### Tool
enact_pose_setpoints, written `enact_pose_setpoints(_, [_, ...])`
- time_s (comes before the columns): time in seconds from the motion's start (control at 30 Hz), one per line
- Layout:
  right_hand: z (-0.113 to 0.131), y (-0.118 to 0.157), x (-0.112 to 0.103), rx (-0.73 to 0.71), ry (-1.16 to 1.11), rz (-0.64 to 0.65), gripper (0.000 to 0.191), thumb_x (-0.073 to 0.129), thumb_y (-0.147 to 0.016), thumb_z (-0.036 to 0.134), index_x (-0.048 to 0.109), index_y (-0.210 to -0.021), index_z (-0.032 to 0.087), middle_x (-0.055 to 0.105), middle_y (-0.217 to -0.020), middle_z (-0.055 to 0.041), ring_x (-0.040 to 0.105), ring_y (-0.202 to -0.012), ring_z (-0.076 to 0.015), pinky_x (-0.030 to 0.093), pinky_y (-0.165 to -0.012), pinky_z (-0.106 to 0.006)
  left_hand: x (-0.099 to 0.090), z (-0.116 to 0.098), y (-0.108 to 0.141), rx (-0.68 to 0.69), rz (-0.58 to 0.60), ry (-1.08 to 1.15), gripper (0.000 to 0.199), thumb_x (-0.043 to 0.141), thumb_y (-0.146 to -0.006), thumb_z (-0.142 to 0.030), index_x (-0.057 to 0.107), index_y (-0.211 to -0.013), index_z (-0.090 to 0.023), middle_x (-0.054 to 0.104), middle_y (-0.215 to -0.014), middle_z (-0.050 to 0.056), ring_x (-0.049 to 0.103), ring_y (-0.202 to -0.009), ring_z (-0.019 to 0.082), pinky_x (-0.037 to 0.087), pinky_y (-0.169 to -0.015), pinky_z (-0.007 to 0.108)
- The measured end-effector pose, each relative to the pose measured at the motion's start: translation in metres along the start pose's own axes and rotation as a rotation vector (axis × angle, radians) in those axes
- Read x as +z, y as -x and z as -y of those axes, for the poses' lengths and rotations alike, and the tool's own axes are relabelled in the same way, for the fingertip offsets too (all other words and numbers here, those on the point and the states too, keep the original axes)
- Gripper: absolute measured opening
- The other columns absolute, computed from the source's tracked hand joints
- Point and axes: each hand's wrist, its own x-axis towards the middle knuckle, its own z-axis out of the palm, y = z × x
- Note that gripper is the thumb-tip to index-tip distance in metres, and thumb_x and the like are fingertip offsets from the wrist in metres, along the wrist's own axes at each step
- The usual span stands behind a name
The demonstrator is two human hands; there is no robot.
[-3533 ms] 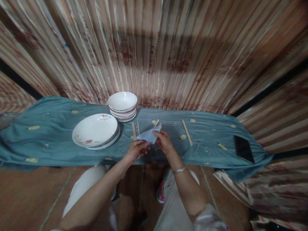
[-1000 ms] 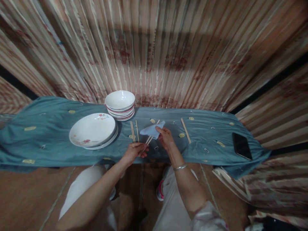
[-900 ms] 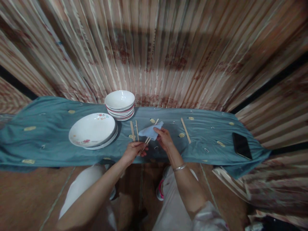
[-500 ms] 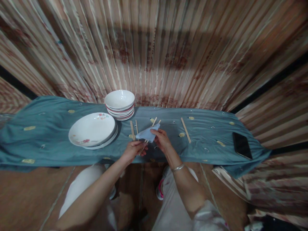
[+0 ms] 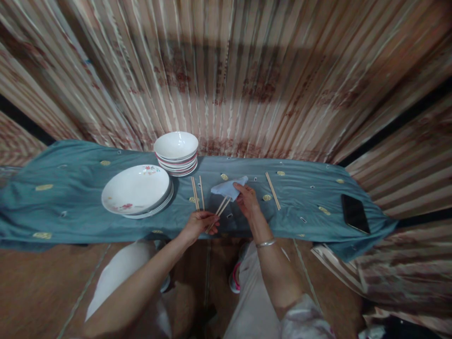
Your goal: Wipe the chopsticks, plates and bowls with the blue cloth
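My left hand point(image 5: 202, 223) is closed on the lower ends of a pair of light wooden chopsticks point(image 5: 221, 208), which slant up to the right. My right hand point(image 5: 246, 197) pinches a pale blue cloth point(image 5: 229, 188). The cloth covers the upper ends of the held chopsticks. Left of the cloth, more chopsticks point(image 5: 195, 193) lie on the table, partly behind my left hand. Another pair of chopsticks point(image 5: 273, 190) rests to the right of my right hand.
A stack of white plates point(image 5: 136, 188) with floral edges stands at the left, and stacked bowls point(image 5: 176, 148) are behind it. A black phone point(image 5: 355, 213) lies at the right on the teal tablecloth point(image 5: 310, 226). A pleated curtain point(image 5: 226, 80) hangs behind.
My right hand has moved right and slightly up with the cloth. More of the chopsticks in my left hand shows below the cloth, while their upper ends are now covered.
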Motion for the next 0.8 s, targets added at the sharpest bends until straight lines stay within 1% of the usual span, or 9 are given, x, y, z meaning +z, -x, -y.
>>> enact_pose_setpoints(0.13, [0.001,-0.002,-0.002,-0.013,-0.004,-0.024,0.022,0.082,-0.052,0.025,0.065,-0.063,0.018,0.070,-0.064,0.0012,0.065,-0.063,-0.0157,0.052,-0.062,-0.027,-0.001,0.002,0.000,0.006,0.005,-0.016,0.036,0.084,-0.051,-0.038,0.068,-0.068,-0.011,0.068,-0.059,0.005,0.058,-0.044,0.011,0.043,-0.043,0.022])
enact_pose_setpoints(0.27, [0.000,-0.001,-0.003,-0.018,0.009,0.018,0.025,0.083,-0.052,0.029,0.065,-0.065,0.019,0.070,-0.064,0.0015,0.067,-0.066,-0.0171,0.053,-0.065,-0.029,-0.003,0.002,-0.002,0.023,-0.009,-0.023,0.036,0.084,-0.050,-0.039,0.068,-0.067,-0.012,0.068,-0.059,0.005,0.058,-0.044,0.012,0.043,-0.043,0.022])
enact_pose_setpoints(0.37, [-0.003,0.001,-0.001,0.004,0.024,0.052,0.026,0.084,-0.051,0.030,0.067,-0.066,0.018,0.069,-0.063,0.0019,0.065,-0.062,-0.0158,0.053,-0.064,-0.028,-0.005,0.001,-0.003,0.039,-0.025,-0.025,0.036,0.084,-0.049,-0.039,0.068,-0.066,-0.012,0.068,-0.059,0.005,0.058,-0.044,0.012,0.043,-0.043,0.023])
enact_pose_setpoints(0.57, [-0.008,0.009,0.008,0.079,0.032,0.071,0.025,0.085,-0.048,0.029,0.068,-0.063,0.017,0.069,-0.060,0.0028,0.060,-0.053,-0.0108,0.051,-0.058,-0.023,-0.006,-0.002,-0.005,0.058,-0.053,-0.005,0.037,0.085,-0.048,-0.039,0.068,-0.066,-0.012,0.067,-0.059,0.004,0.058,-0.043,0.012,0.045,-0.044,0.023])
enact_pose_setpoints(0.67, [-0.010,0.011,0.011,0.096,0.031,0.096,0.025,0.085,-0.048,0.029,0.070,-0.064,0.017,0.069,-0.060,0.0021,0.060,-0.053,-0.0104,0.050,-0.058,-0.023,-0.007,-0.003,-0.006,0.064,-0.059,0.004,0.039,0.086,-0.047,-0.040,0.067,-0.066,-0.011,0.067,-0.059,0.005,0.059,-0.044,0.012,0.045,-0.043,0.023])
enact_pose_setpoints(0.8, [-0.009,0.010,0.011,0.092,0.030,0.083,0.025,0.085,-0.048,0.028,0.070,-0.064,0.017,0.069,-0.060,0.0020,0.059,-0.052,-0.0105,0.050,-0.056,-0.023,-0.007,-0.004,-0.006,0.069,-0.059,0.001,0.039,0.086,-0.047,-0.040,0.067,-0.067,-0.011,0.068,-0.059,0.005,0.058,-0.044,0.012,0.045,-0.044,0.023])
